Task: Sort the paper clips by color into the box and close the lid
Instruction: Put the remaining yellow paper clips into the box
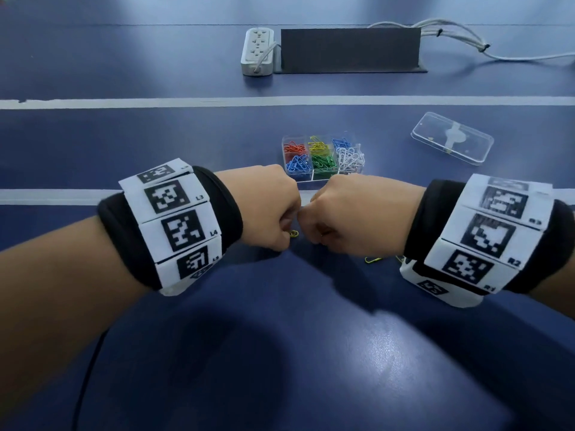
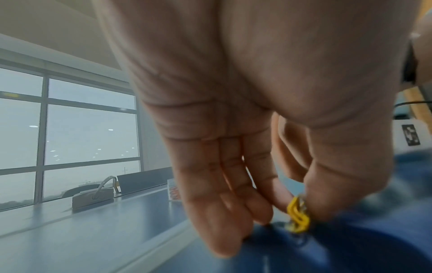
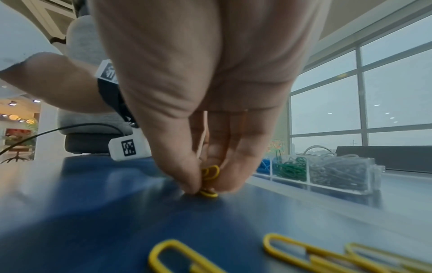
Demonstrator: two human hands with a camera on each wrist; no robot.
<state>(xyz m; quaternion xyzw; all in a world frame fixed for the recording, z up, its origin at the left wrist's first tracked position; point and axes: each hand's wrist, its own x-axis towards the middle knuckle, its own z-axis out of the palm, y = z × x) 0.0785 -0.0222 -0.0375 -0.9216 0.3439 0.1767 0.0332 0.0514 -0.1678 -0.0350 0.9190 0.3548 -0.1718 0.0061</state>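
Note:
A clear compartment box (image 1: 322, 178) (image 3: 371, 173) stands mid-table with red, yellow, blue, green and white clips sorted inside. Its clear lid (image 1: 452, 138) lies apart to the right. Just in front of the box, my left hand (image 1: 287, 227) (image 2: 297, 208) pinches yellow paper clips (image 2: 298, 215) (image 1: 293, 233) between thumb and forefinger at the table top. Knuckle to knuckle with it, my right hand (image 1: 314, 231) (image 3: 205, 177) pinches yellow clips (image 3: 210, 172) against the table. More loose yellow clips (image 1: 372, 260) (image 3: 304, 253) lie under my right wrist.
The blue table (image 1: 280, 353) has two white stripes across it. At the back stand a white power strip (image 1: 257, 51), a dark upright panel (image 1: 350, 49) and white cables (image 1: 466, 38). A black cord (image 1: 88, 368) runs off the near left edge.

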